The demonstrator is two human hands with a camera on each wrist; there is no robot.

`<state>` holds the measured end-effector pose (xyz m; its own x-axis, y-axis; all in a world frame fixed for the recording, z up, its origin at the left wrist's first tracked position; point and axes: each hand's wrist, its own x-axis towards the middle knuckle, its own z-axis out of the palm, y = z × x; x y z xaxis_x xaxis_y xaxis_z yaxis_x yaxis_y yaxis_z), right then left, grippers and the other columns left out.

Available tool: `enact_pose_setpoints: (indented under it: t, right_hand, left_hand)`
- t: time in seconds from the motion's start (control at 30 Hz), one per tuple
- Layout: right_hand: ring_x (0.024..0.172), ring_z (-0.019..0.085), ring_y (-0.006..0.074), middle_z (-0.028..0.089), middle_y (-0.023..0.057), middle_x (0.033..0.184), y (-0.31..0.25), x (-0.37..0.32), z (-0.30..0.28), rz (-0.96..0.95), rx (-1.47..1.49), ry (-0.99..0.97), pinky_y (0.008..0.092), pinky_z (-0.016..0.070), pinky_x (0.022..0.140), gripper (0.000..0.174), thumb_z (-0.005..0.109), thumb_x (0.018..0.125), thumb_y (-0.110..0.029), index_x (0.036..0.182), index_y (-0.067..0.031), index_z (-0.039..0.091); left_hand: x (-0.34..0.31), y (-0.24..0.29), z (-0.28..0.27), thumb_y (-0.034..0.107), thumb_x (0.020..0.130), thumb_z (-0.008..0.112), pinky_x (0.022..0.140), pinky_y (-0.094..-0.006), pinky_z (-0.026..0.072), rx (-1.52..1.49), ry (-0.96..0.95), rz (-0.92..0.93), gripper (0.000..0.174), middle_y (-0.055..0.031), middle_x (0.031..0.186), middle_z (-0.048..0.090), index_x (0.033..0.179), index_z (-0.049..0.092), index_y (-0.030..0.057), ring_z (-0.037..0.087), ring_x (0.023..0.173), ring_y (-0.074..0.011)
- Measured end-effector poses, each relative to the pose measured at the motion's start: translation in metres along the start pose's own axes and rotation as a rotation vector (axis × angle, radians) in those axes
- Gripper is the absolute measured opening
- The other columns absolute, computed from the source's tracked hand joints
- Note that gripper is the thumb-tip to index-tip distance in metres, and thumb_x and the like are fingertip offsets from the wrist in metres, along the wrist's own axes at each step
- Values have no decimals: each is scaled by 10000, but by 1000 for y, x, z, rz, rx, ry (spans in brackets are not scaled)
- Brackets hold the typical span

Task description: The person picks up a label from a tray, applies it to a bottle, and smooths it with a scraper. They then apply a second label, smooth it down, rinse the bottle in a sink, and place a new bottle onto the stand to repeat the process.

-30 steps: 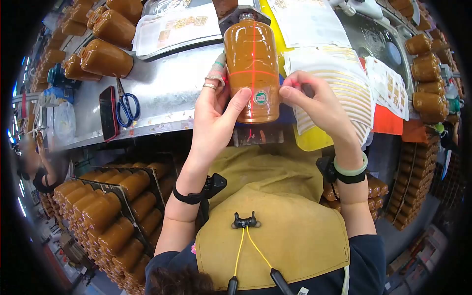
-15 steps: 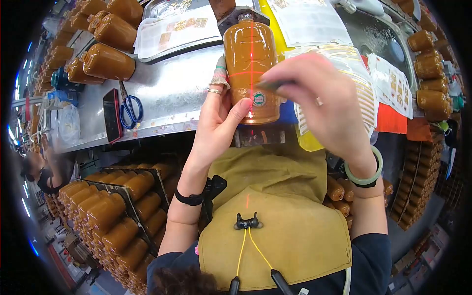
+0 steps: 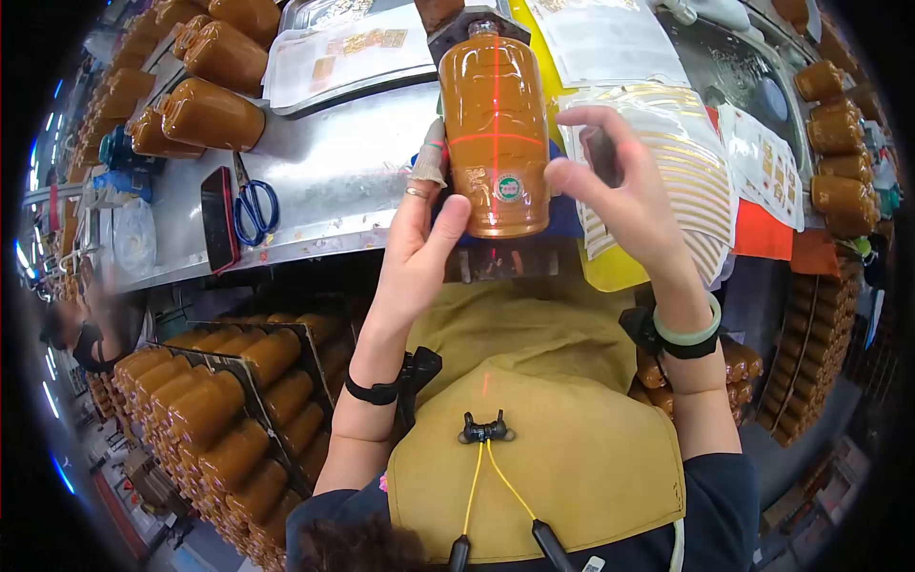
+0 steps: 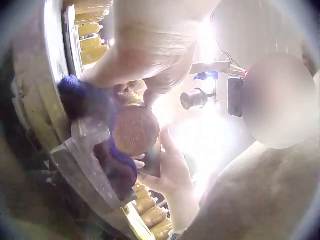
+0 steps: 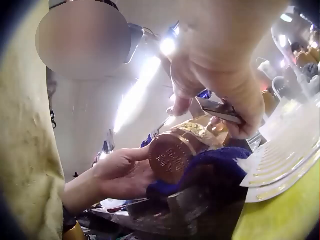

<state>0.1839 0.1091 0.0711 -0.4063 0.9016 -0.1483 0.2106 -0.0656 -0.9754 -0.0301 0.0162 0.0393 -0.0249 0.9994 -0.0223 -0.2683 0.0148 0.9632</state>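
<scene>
A glossy caramel-brown glass bottle (image 3: 494,143) is lying on its side at the near edge of the metal table (image 3: 319,153), its clear neck pointing away and its round, embossed base facing the person. Two thin red light lines are crossing on its smooth face, above a small round green-and-white emblem (image 3: 509,188). A soft, nubbly blue cloth (image 5: 217,165) is bunching beneath it.

The left hand (image 3: 416,248) is lying along the bottle's left side, index finger straight in a fabric fingertip cover (image 3: 428,164) and thumb standing apart; the other fingers are hiding behind the glass. The right hand (image 3: 631,191) is hovering just right of the bottle, thumb and index finger spread, while its other fingers are holding a thin, flat grey piece (image 5: 220,111).

A dark angular bracket (image 3: 441,43) is blocking the space around the neck. Towards the table's left end, scissors (image 3: 245,181) and a red-edged phone (image 3: 219,221) are lying near the front edge, with more brown bottles (image 3: 212,110) resting beyond. To the right, gold-lined white strips (image 3: 667,176) are fanning over a yellow sheet (image 3: 612,272), crowding that side.
</scene>
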Motion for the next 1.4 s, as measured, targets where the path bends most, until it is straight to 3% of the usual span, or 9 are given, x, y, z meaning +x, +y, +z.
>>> enact_pose_setpoints:
  t: [0.43,0.47,0.5,0.57,0.6,0.7,0.8,1.03,1.4]
  right_hand:
    - [893,560,94,620,9,962,15,4,7,100,9,-26,258,490,796,575,879,812,-277,1225,-37,559]
    - [899,545,91,601,-1,959,15,4,7,118,36,-27,251,480,801,570,874,818,-288,1226,-39,564]
    - [899,545,91,601,-1,959,16,4,6,119,36,-24,251,480,801,570,874,818,-288,1226,-39,564]
    - [905,522,88,567,-15,957,20,4,5,101,46,-40,241,466,810,530,857,844,-269,1227,-33,576]
    - [905,522,88,567,-15,957,21,5,5,98,48,-39,241,466,810,530,857,844,-269,1227,-33,576]
    - [903,529,82,579,-8,976,26,4,4,120,175,-41,240,466,813,471,832,875,-240,1221,-30,590]
    - [894,530,65,580,-18,985,28,4,5,17,141,-9,228,461,798,422,815,893,-210,1211,-34,601]
    - [907,553,65,608,-18,1003,26,-1,4,102,180,-83,235,476,819,355,792,911,-169,1184,-47,601]
    - [972,590,76,631,1,1027,16,-6,6,120,346,-99,254,494,881,275,725,955,-104,1191,-34,602]
  left_hand:
    - [-4,-13,-5,83,1065,548,1265,-412,220,127,6,117,669,-187,1675,293,1632,214,-37,280,1550,-265]
    - [-6,-12,0,134,1013,664,1255,-421,249,118,73,126,755,-207,1667,305,1614,249,-59,300,1543,-281]
    - [-8,-13,0,134,1013,664,1255,-421,249,117,71,125,755,-207,1667,305,1614,249,-59,300,1543,-281]
    - [-10,-14,0,211,882,836,1227,-435,308,591,133,351,910,-224,1638,351,1582,322,-64,372,1505,-324]
    - [-10,-4,6,255,714,959,1196,-450,349,877,154,508,1070,-237,1601,395,1555,373,-51,439,1448,-367]
    - [-9,-17,15,86,713,928,1070,-458,497,1061,217,718,687,-213,1475,558,1337,658,-16,608,1276,-370]
    - [-6,-24,11,24,723,899,1035,-453,546,1068,261,765,532,-198,1380,638,1227,730,-8,659,1221,-364]
    - [-15,-36,4,15,747,884,1111,-456,508,841,287,621,565,-217,1393,633,1276,694,-30,633,1287,-366]
    - [-10,-35,-2,17,782,844,1150,-511,455,885,233,679,558,-205,1371,637,1302,652,-43,613,1307,-374]
